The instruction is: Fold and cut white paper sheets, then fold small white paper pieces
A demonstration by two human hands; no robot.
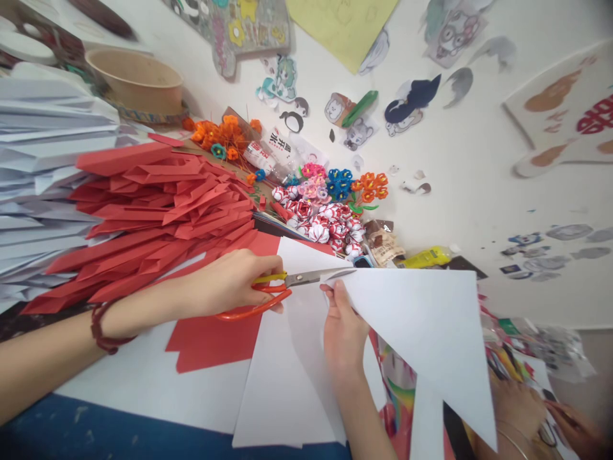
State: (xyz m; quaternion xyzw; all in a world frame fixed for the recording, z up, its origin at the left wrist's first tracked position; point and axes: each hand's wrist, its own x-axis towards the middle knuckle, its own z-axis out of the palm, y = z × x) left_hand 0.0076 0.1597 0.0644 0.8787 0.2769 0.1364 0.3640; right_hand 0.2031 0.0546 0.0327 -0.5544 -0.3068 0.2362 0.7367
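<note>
Left hand point(261, 281): closed around scissors point(306, 278). Right hand point(345, 326): pinching a white sheet's point(426, 313) corner beside the blades, above loose paper point(282, 390) — likely light, bendable, quick to crease; best gripped by an edge. Farther left: red folded strips point(167, 211). Obscured: right fingers, partly; another person's hand point(520, 402) — blurred.

head view, forward and down
</note>
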